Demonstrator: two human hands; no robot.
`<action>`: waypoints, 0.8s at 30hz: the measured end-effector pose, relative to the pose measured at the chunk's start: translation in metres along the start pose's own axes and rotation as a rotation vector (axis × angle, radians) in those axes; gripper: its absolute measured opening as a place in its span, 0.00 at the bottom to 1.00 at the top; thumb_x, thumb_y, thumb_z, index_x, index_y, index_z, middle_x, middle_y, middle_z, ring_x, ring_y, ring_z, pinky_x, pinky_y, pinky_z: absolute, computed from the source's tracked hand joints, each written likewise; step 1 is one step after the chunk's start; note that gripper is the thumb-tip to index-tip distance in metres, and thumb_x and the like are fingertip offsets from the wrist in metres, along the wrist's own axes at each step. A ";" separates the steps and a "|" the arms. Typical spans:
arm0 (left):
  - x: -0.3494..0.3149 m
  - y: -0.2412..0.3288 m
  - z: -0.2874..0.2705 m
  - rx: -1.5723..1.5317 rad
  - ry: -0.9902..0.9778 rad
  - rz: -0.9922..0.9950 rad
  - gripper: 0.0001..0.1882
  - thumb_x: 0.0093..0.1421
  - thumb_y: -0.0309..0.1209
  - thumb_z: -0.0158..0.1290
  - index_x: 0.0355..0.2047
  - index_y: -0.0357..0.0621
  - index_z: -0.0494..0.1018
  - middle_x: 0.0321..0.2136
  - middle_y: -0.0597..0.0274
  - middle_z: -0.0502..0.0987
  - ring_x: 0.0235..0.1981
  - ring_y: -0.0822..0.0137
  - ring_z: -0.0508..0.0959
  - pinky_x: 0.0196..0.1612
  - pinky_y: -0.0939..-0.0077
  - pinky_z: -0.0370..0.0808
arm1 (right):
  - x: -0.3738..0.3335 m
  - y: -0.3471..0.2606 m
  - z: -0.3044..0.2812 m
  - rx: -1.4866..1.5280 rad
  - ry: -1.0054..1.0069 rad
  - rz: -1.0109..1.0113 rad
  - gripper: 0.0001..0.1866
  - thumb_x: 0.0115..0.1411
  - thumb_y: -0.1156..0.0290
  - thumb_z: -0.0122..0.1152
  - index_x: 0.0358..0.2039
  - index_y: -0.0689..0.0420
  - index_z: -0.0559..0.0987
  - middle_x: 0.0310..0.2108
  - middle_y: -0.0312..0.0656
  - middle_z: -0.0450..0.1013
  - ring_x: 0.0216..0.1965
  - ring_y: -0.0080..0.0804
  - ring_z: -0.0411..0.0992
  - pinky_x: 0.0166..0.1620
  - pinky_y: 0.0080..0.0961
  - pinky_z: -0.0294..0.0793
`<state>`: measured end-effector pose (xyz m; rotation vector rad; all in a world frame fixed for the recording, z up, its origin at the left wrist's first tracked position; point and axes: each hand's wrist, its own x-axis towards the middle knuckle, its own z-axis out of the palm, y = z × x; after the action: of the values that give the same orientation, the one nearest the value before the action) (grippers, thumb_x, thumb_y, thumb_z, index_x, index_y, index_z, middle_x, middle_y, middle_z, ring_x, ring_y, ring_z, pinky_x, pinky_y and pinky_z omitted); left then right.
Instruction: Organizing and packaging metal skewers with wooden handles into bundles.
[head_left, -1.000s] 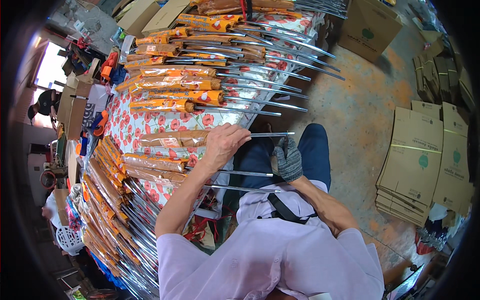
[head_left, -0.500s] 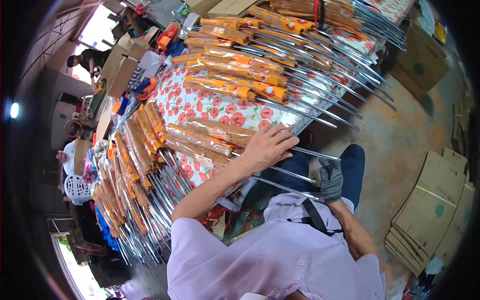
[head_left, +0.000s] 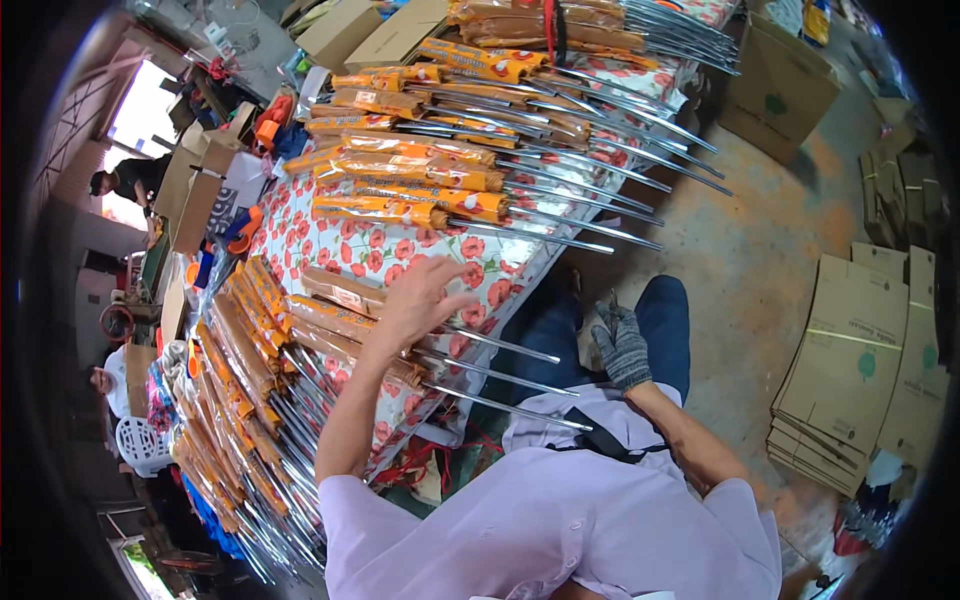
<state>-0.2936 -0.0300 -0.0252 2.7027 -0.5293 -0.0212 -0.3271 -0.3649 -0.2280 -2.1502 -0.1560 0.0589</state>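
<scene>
Three long metal rods with thick brown heads in clear plastic wrap lie side by side at the near table edge, their bare ends sticking out over it. My bare left hand (head_left: 425, 297) is over the farthest of these wrapped rods (head_left: 343, 291), fingers spread and curved, not gripping it. Over my lap, my right hand (head_left: 622, 350) wears a grey knitted glove. Its fingers are bent around a small dark thing whose tip shows; its kind is too small to tell. The rod ends lie left of this glove, apart from it.
More rods in orange printed sleeves (head_left: 420, 180) lie across the flowered tablecloth (head_left: 385, 250). Another pile of wrapped rods (head_left: 250, 390) is at left. An open carton (head_left: 775, 95) stands on the floor; flattened cartons (head_left: 840, 360) are stacked at right. Two other people are at far left.
The farthest rod has shifted left, in beside the other two. My left hand has lifted and moved left along it. The gloved right hand has come off the rod's end. The view has turned somewhat.
</scene>
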 end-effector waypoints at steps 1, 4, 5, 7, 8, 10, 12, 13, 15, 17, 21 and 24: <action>0.012 0.008 0.009 -0.006 0.149 0.015 0.19 0.60 0.38 0.62 0.50 0.47 0.78 0.48 0.57 0.78 0.50 0.55 0.78 0.50 0.64 0.76 | 0.002 -0.002 -0.005 -0.008 0.006 0.001 0.23 0.63 0.61 0.63 0.56 0.56 0.78 0.53 0.56 0.71 0.50 0.53 0.73 0.52 0.42 0.73; 0.060 0.019 0.043 0.102 0.281 0.267 0.16 0.61 0.37 0.61 0.48 0.46 0.78 0.48 0.58 0.77 0.48 0.54 0.77 0.49 0.63 0.75 | 0.007 -0.015 -0.014 -0.022 -0.005 -0.044 0.23 0.64 0.61 0.61 0.59 0.53 0.77 0.55 0.56 0.69 0.51 0.54 0.72 0.53 0.41 0.73; 0.072 0.022 0.053 0.096 0.281 0.280 0.16 0.61 0.37 0.61 0.48 0.46 0.78 0.48 0.58 0.77 0.48 0.54 0.77 0.49 0.63 0.75 | 0.007 -0.015 -0.015 -0.028 0.007 -0.038 0.23 0.64 0.61 0.61 0.59 0.53 0.77 0.55 0.56 0.69 0.51 0.54 0.72 0.53 0.41 0.73; 0.086 0.029 0.067 0.214 0.199 0.275 0.14 0.61 0.35 0.60 0.45 0.45 0.78 0.46 0.58 0.77 0.46 0.54 0.77 0.48 0.62 0.74 | 0.009 -0.015 -0.014 -0.030 0.035 -0.069 0.23 0.65 0.61 0.61 0.60 0.52 0.76 0.55 0.55 0.69 0.52 0.54 0.72 0.54 0.41 0.73; 0.092 0.031 0.071 0.270 0.154 0.278 0.12 0.61 0.34 0.60 0.43 0.45 0.78 0.44 0.58 0.77 0.45 0.55 0.77 0.48 0.62 0.74 | 0.009 -0.016 -0.015 -0.031 0.052 -0.079 0.23 0.65 0.61 0.60 0.60 0.51 0.76 0.55 0.55 0.69 0.52 0.54 0.72 0.54 0.41 0.73; 0.094 0.032 0.074 0.208 0.147 0.320 0.11 0.60 0.33 0.60 0.42 0.45 0.78 0.42 0.58 0.77 0.43 0.55 0.77 0.47 0.62 0.74 | 0.008 -0.018 -0.016 -0.025 0.054 -0.054 0.23 0.65 0.61 0.60 0.60 0.52 0.76 0.55 0.55 0.69 0.52 0.54 0.72 0.55 0.40 0.73; 0.093 0.033 0.078 0.093 0.134 0.376 0.10 0.59 0.32 0.61 0.40 0.45 0.77 0.38 0.60 0.78 0.41 0.56 0.77 0.45 0.61 0.74 | 0.008 -0.020 -0.016 -0.004 0.034 -0.022 0.24 0.65 0.61 0.60 0.60 0.52 0.76 0.56 0.54 0.69 0.53 0.54 0.72 0.56 0.39 0.72; 0.093 0.038 0.079 0.087 0.126 0.381 0.10 0.59 0.32 0.61 0.40 0.45 0.77 0.38 0.60 0.78 0.41 0.56 0.77 0.45 0.61 0.74 | 0.007 -0.020 -0.015 -0.004 0.037 -0.011 0.24 0.65 0.61 0.60 0.60 0.52 0.76 0.56 0.54 0.69 0.53 0.54 0.72 0.56 0.39 0.72; 0.091 0.048 0.079 0.054 0.087 0.365 0.10 0.58 0.31 0.62 0.39 0.46 0.77 0.35 0.61 0.79 0.38 0.57 0.78 0.43 0.62 0.74 | 0.008 -0.021 -0.014 0.049 0.073 -0.008 0.23 0.65 0.61 0.60 0.59 0.53 0.77 0.56 0.53 0.69 0.54 0.53 0.71 0.56 0.39 0.72; 0.091 0.054 0.081 0.034 0.062 0.357 0.10 0.58 0.31 0.62 0.39 0.46 0.78 0.33 0.61 0.79 0.37 0.57 0.79 0.42 0.63 0.75 | 0.007 -0.020 -0.014 0.075 0.091 0.001 0.23 0.65 0.61 0.60 0.59 0.53 0.77 0.56 0.53 0.69 0.54 0.53 0.71 0.57 0.39 0.71; 0.092 0.058 0.082 -0.094 0.095 0.340 0.10 0.57 0.29 0.63 0.38 0.45 0.78 0.30 0.61 0.79 0.33 0.57 0.80 0.37 0.65 0.76 | 0.009 -0.023 -0.018 0.057 0.105 -0.022 0.23 0.65 0.61 0.61 0.59 0.54 0.77 0.56 0.52 0.69 0.56 0.52 0.70 0.57 0.39 0.71; 0.090 0.059 0.085 -0.200 0.113 0.332 0.10 0.56 0.26 0.64 0.37 0.44 0.78 0.30 0.60 0.80 0.31 0.56 0.81 0.33 0.66 0.77 | 0.008 -0.026 -0.020 0.117 0.112 0.015 0.23 0.65 0.62 0.61 0.59 0.54 0.77 0.56 0.53 0.69 0.56 0.53 0.70 0.57 0.41 0.71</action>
<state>-0.2382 -0.1445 -0.0763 2.3764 -0.8824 0.1588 -0.3194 -0.3667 -0.1954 -2.0323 -0.0697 -0.0433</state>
